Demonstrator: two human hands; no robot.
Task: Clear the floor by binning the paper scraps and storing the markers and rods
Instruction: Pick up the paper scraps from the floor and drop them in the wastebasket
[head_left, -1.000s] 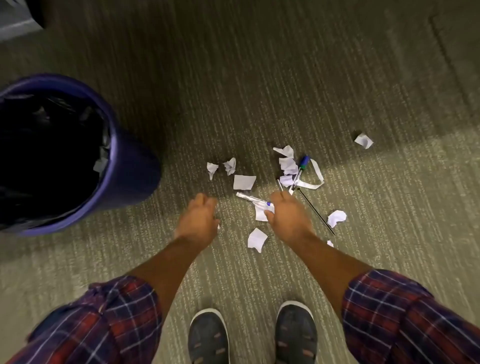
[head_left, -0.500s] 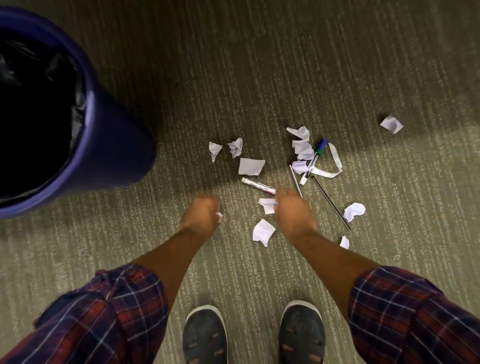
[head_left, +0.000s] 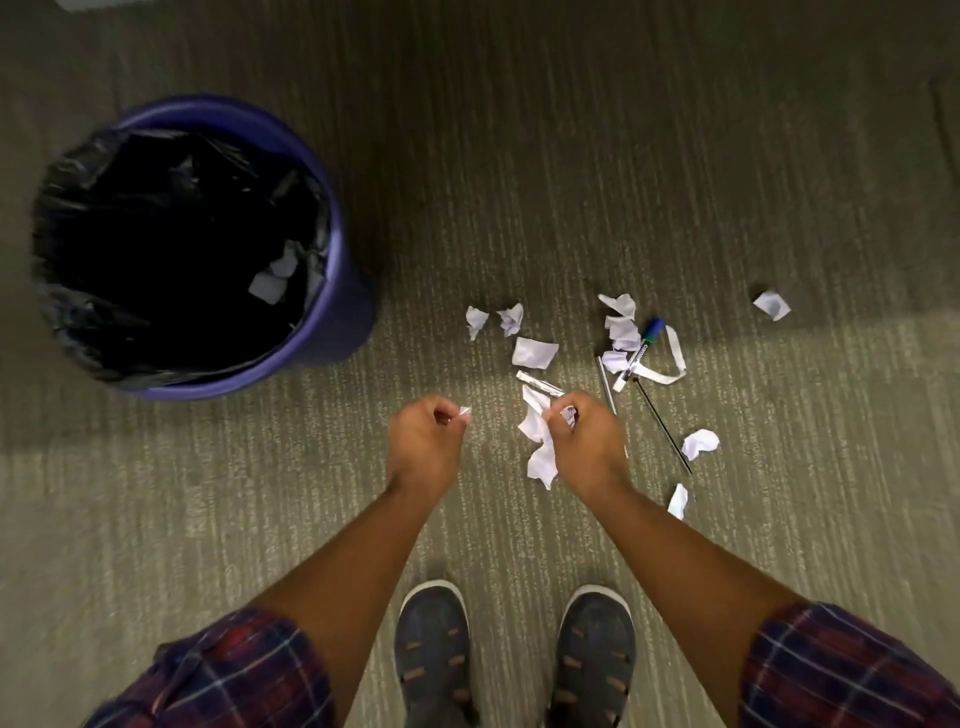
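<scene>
Left hand (head_left: 423, 441) pinching small white paper scrap (head_left: 464, 411), right hand (head_left: 587, 441) clutching crumpled white paper scraps (head_left: 537, 436); purple black-lined bin (head_left: 343, 291) holding paper bits.

The floor (head_left: 623, 182) is matt, ribbed carpet. The bin (head_left: 343, 291) looks like smooth purple plastic, lined with a glossy, crinkled black bag (head_left: 104, 171). The scraps (head_left: 534, 352) are creased white paper. The marker (head_left: 638, 354) is shiny plastic. The sleeves (head_left: 234, 675) are checked cloth.

two markers (head_left: 638, 354), two rods (head_left: 664, 426), one bin (head_left: 340, 291) (lined)
</scene>
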